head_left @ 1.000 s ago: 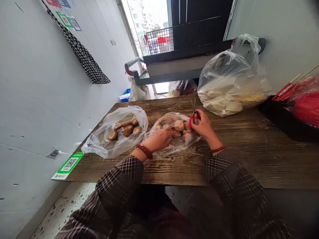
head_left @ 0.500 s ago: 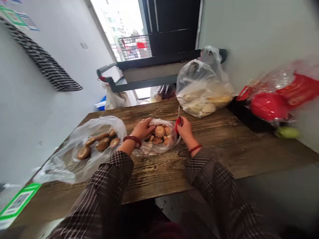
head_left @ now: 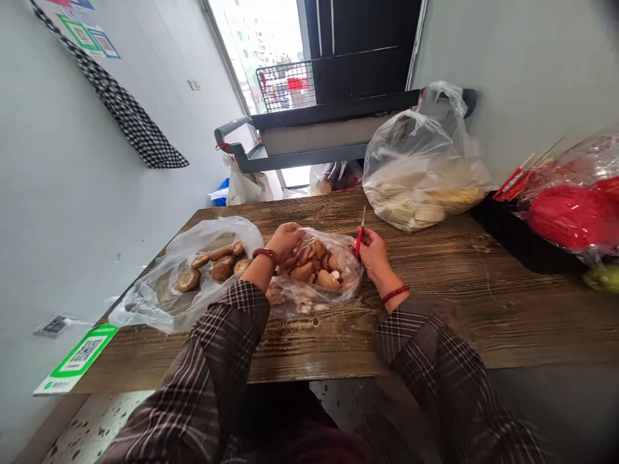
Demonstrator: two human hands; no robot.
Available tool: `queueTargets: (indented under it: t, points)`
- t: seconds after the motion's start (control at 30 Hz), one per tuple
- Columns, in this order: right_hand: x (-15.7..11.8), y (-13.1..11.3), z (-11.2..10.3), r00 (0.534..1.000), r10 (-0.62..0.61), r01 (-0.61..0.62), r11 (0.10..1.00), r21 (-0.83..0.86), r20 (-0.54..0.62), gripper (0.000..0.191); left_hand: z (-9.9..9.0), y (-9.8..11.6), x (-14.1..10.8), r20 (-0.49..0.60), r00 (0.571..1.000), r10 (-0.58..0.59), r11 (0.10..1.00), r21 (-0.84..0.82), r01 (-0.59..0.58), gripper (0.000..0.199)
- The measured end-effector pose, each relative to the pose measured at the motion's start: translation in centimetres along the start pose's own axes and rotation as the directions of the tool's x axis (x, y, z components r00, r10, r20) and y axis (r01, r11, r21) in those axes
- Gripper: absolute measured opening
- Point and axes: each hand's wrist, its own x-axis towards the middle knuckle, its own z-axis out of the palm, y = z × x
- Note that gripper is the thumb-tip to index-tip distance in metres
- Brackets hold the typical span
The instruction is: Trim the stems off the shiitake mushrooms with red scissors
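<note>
Middle mushroom bag is pinched at its left rim by left hand, red scissors gripped beside it by right hand.

You're in what looks like a small shop or eatery: QR card on your table, more codes on the wall, bagged mushrooms, a cart by the door.

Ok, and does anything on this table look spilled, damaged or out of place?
Nothing clearly stands out. The mushrooms lie in two plastic bags, and the right hand holds the red-handled scissors, blades pointing away. Pale flecks mark the table, perhaps crumbs or grain.
</note>
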Motion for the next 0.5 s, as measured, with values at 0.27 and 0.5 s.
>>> queueTargets:
  t: [0.27, 0.5]
  points:
    - [0.8, 0.9, -0.9, 0.994, -0.085, 0.076, 0.990, -0.119, -0.067, 0.047, -1.1, 0.0, -4.4, -0.100, 0.978, 0.181, 0.978, 0.121, -0.168, 0.047]
    - [0.5, 0.9, -1.2, 0.976, -0.186, 0.158, 0.961, -0.225, -0.110, 0.051, 0.8, 2.3, -13.8, 0.188, 0.780, 0.597, 0.739, 0.248, -0.626, 0.034]
